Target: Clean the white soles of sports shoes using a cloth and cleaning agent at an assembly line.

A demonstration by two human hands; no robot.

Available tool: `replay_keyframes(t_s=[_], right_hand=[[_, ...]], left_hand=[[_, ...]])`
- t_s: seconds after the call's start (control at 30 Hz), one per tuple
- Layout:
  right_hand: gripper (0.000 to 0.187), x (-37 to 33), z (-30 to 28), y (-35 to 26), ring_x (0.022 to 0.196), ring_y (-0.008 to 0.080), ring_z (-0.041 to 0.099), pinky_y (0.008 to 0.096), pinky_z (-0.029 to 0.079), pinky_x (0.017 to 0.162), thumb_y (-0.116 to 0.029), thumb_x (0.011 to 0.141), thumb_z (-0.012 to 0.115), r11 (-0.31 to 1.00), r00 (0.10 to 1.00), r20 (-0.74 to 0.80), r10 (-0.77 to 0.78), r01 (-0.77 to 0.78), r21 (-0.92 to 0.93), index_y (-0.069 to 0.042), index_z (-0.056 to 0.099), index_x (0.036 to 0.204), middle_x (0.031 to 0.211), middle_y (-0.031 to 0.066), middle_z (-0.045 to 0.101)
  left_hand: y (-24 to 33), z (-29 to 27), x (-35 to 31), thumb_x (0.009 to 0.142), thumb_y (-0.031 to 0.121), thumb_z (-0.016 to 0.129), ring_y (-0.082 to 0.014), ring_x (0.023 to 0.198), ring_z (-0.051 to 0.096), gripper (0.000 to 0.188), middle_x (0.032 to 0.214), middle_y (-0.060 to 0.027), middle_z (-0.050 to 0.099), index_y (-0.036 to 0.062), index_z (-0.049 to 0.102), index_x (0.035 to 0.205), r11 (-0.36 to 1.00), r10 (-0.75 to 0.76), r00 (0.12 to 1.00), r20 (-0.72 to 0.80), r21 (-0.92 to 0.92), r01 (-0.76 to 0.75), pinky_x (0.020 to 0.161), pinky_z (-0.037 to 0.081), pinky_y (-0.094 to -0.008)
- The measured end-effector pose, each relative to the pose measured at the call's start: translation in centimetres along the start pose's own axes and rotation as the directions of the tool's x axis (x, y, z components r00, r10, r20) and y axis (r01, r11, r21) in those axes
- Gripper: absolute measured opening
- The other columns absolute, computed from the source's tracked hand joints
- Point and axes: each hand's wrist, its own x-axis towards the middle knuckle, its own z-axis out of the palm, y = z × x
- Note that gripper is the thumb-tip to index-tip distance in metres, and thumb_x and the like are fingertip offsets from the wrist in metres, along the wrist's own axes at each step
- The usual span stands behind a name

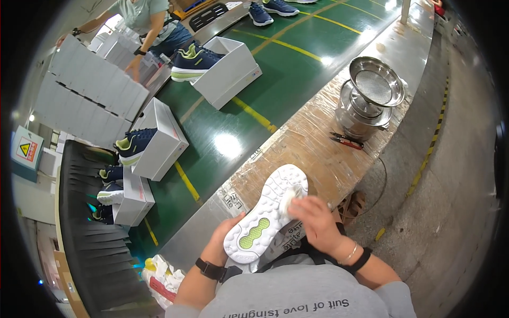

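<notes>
A shoe [268, 199] is turned sole up in front of me, its white lumpy outsole marked by a green mesh-patterned inset near the heel. My left hand [220, 241] grips the shoe around its heel side, a dark watch on that wrist. Pinched in the fingers of my right hand [318, 222] is a small whitish pad [287, 203], which touches the forefoot of the sole at its right edge. Whether the pad is cloth or sponge I cannot tell. The shoe's upper is hidden beneath the sole.
A steel dispenser [375, 89] with a mesh dish stands on the wrapped ledge [313, 151], red-handled cutters [347, 141] beside it. Across the green conveyor [212, 143] sit white shoeboxes [229, 77] with navy shoes [195, 62]. Another person [146, 24] handles stacked boxes [90, 79].
</notes>
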Motion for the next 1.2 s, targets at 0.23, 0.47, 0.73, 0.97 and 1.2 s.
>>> replay_keyframes(t_s=[0.23, 0.47, 0.73, 0.97, 1.2], right_hand=[[0.038, 4.0, -0.9, 0.9, 0.104, 0.0322, 0.056, 0.04, 0.042, 0.092, 0.007, 0.077, 0.05, 0.967, 0.992, 0.001, -0.127, 0.124, 0.222, -0.006, 0.061, 0.11, 0.112, 0.0157, 0.061], [0.035, 8.5, 3.5, 1.8, 0.102, 0.0335, 0.053, 0.04, 0.041, 0.092, 0.005, 0.074, 0.05, 0.985, 1.0, 0.015, 0.021, -0.019, -0.173, -0.004, 0.063, 0.105, 0.112, 0.0143, 0.06], [0.037, 4.1, 3.3, -6.9, 0.107, 0.0263, 0.049, 0.0374, 0.042, 0.084, -0.008, 0.075, 0.055, 0.841, 0.754, 0.395, -0.525, 0.53, 0.106, -0.008, 0.057, 0.112, 0.118, 0.0061, 0.053], [0.028, -0.9, -2.5, -2.1, 0.11, 0.0231, 0.048, 0.0371, 0.042, 0.083, -0.017, 0.077, 0.054, 0.649, 0.555, 0.66, -0.506, 0.75, -0.133, -0.009, 0.062, 0.103, 0.115, 0.0031, 0.054], [0.045, 1.0, -1.3, -5.6, 0.106, 0.0266, 0.051, 0.0385, 0.042, 0.08, -0.01, 0.074, 0.057, 0.857, 0.886, 0.19, -0.423, 0.459, -0.233, -0.013, 0.059, 0.119, 0.126, 0.0043, 0.054]], left_hand=[[-0.6, 1.0, 0.5, 0.095, 0.024, 0.05, -0.0246, 0.084, 0.067, 0.038, 0.102, -0.0208, 0.064, -0.0103, 0.054, 0.11, 0.977, 0.141, 0.989, -0.038, 0.167, -0.133, 0.071, 0.057, -0.0342], [-0.4, -0.1, 2.7, 0.095, 0.024, 0.048, -0.0255, 0.085, 0.066, 0.034, 0.104, -0.0186, 0.064, -0.0066, 0.055, 0.109, 0.982, 0.158, 0.987, 0.024, 0.104, -0.16, 0.073, 0.057, -0.0355], [1.2, 2.5, 1.3, 0.094, 0.026, 0.049, -0.0294, 0.089, 0.065, 0.038, 0.106, -0.0199, 0.063, -0.004, 0.052, 0.118, 0.996, -0.085, 0.964, 0.252, 0.011, 0.085, 0.08, 0.054, -0.0397], [1.9, -0.3, 4.4, 0.092, 0.021, 0.055, -0.0253, 0.081, 0.067, 0.034, 0.099, -0.0204, 0.065, -0.0095, 0.057, 0.106, 0.99, 0.119, 0.981, 0.153, 0.06, -0.13, 0.074, 0.056, -0.0366], [1.8, 3.9, 1.8, 0.093, 0.021, 0.053, -0.0241, 0.08, 0.067, 0.032, 0.095, -0.0186, 0.066, -0.0088, 0.058, 0.104, 0.954, 0.191, 0.981, 0.022, 0.231, -0.191, 0.072, 0.056, -0.0362]])
